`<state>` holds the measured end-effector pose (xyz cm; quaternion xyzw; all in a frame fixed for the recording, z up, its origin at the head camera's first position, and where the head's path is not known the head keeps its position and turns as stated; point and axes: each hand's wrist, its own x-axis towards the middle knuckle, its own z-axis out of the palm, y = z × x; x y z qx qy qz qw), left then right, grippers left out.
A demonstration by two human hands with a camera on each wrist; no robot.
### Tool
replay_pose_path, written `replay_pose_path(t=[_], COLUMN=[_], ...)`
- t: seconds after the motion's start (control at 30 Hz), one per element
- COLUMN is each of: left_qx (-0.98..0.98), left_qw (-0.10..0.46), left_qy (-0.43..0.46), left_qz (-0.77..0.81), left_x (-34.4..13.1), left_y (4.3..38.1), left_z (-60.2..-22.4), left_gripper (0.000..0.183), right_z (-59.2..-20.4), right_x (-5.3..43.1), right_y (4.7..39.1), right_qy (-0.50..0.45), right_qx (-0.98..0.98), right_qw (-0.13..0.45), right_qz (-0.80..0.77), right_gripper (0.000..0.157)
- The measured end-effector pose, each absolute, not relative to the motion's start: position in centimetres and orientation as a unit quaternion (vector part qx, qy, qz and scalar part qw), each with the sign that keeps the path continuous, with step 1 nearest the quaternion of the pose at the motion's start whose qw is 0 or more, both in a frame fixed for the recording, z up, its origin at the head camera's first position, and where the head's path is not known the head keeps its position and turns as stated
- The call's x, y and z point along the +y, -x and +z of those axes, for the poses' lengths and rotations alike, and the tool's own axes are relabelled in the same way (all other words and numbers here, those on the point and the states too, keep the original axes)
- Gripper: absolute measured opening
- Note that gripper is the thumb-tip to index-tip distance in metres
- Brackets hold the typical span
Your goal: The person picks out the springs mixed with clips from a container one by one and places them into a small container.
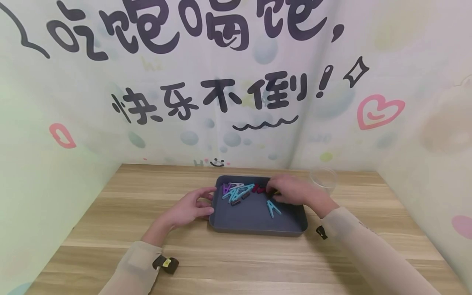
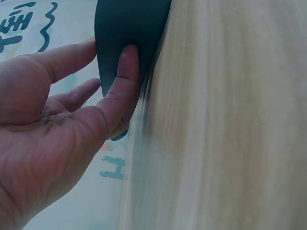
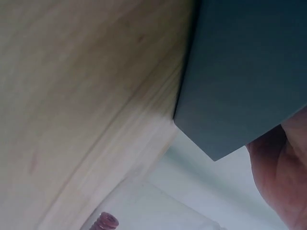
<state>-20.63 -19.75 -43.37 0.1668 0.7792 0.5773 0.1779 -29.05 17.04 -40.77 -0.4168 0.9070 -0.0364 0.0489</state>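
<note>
A dark grey tray point(image 1: 258, 221) holds clothes pegs and small ridged pieces. My left hand point(image 1: 189, 208) is at the tray's left end; in the left wrist view its fairly straight fingers point(image 2: 127, 60) touch the outer wall. My right hand point(image 1: 291, 189) reaches over the back right rim, fingertips down inside. A yellow bit point(image 1: 276, 192) shows by those fingers, but I cannot tell whether they grip anything. Red pieces point(image 1: 259, 189) lie just left of them, and a light blue peg point(image 1: 273, 209) lies below. More blue pegs point(image 1: 237, 192), a purple peg point(image 1: 226, 188) and dark ridged pieces point(image 1: 236, 202) cluster at the left.
A clear plastic cup point(image 1: 323, 178) stands behind the right forearm, near the back edge of the wooden table point(image 1: 236, 262). In the right wrist view a dark red ridged piece point(image 3: 104, 221) shows within the clear cup. A printed cloth wall point(image 1: 177, 143) rises behind.
</note>
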Motion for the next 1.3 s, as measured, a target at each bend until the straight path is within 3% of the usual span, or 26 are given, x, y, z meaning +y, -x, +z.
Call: replay_pose_path(t=[0.27,0.7,1.3], left_qx=[0.778,0.779,0.769], left_qw=[0.182,0.183,0.186], left_qy=[-0.16,-0.155,-0.165], left_qz=[0.58,0.579,0.589], left_x=[-19.6,-19.5,-19.6], left_y=[20.4,20.3,20.4], left_z=[-42.9,-42.8,-43.0], left_gripper=[0.07,0.068,0.071], right_z=[-40.6,-40.3,-37.0], right_x=[16.2,16.1,18.4], right_y=[29.1,29.3,28.6], right_qy=[0.438,0.454,0.48], right_qx=[0.897,0.889,0.871], right_qw=[0.047,0.051,0.031], right_qz=[-0.02,-0.033,-0.103], right_gripper=[0.011,0.012,0.016])
